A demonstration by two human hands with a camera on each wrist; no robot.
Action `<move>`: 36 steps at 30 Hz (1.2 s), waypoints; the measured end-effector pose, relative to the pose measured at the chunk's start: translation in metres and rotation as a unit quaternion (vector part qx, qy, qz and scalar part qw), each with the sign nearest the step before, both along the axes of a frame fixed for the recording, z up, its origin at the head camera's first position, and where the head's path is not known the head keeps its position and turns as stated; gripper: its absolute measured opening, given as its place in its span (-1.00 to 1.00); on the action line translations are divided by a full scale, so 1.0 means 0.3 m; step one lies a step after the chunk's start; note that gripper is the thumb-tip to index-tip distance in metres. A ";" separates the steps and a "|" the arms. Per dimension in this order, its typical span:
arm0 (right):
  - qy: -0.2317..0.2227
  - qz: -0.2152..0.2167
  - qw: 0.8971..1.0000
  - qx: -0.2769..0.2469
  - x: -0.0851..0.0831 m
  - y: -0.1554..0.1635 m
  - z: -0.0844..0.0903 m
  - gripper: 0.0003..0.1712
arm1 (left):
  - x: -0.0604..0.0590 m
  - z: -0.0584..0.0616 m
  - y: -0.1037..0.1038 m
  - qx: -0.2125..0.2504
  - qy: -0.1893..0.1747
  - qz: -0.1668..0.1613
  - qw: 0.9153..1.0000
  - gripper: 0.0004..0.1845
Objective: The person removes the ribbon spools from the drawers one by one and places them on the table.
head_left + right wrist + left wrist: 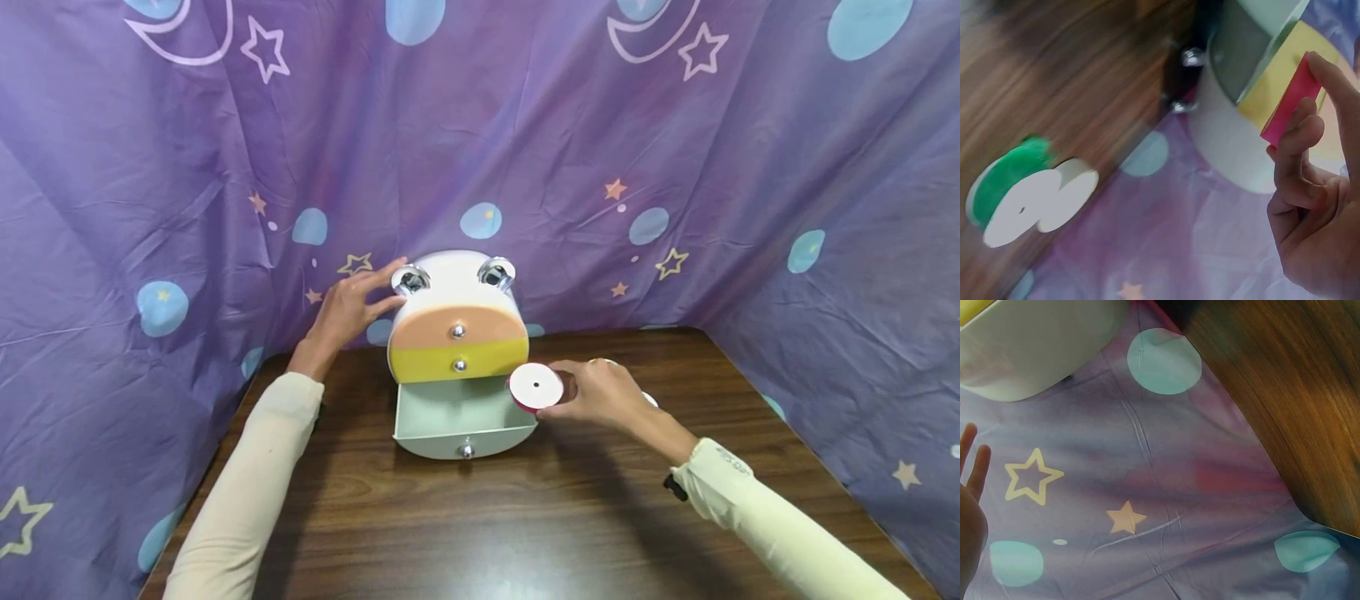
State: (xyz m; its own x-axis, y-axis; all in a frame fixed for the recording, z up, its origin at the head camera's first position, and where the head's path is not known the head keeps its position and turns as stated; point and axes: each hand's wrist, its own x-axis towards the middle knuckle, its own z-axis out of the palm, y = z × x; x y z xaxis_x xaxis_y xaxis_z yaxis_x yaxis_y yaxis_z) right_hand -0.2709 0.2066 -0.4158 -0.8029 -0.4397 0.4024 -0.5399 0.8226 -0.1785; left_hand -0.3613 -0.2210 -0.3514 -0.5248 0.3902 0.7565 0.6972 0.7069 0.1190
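Observation:
A small chest of drawers point(450, 287) with a white top and two silver-rimmed round eyes stands near the back of the table. Its light green bottom drawer point(450, 408) is pulled out, while the orange drawer point(423, 327) and yellow drawer point(423, 364) are closed. My left hand point(347, 308) rests against the chest's left side by one eye, fingers extended. Over the right end of the pulled-out drawer, my right hand point(603, 392) pinches a ribbon spool point(534, 395) with white ends and a pinkish-red edge. The right wrist view shows this red ribbon point(1288, 103) between thumb and fingers.
A green ribbon spool point(1007, 181) and another white-ended spool point(1072, 194) lie on the wooden table point(480, 525), mostly behind my right hand in the head view. A purple curtain point(450, 150) with stars and moons hangs around the back and sides.

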 end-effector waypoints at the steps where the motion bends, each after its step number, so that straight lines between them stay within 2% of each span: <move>1: -0.006 -0.009 1.000 -0.002 -0.002 0.017 -0.005 -0.14 | 0.001 0.000 0.000 0.000 0.000 -0.001 1.000 -0.28; 5: -0.023 -0.048 0.999 -0.009 -0.016 0.088 -0.042 -0.08 | 0.005 0.002 0.003 0.001 -0.001 -0.001 1.000 -0.28; 9: -0.022 -0.078 0.997 -0.013 -0.032 0.154 -0.107 -0.07 | 0.004 -0.003 0.003 0.002 -0.004 0.000 1.000 -0.29; 17: -0.035 -0.112 0.993 0.014 -0.046 0.227 -0.219 -0.08 | 0.004 -0.013 0.002 0.002 -0.003 -0.004 1.000 -0.29; 24: -0.044 -0.115 0.992 0.014 -0.058 0.235 -0.262 -0.07 | -0.001 -0.007 0.000 0.007 0.000 -0.006 1.000 -0.28; 36: -0.057 -0.120 0.991 0.014 -0.072 0.250 -0.292 -0.10 | 0.000 -0.003 0.001 0.002 -0.007 0.002 1.000 -0.28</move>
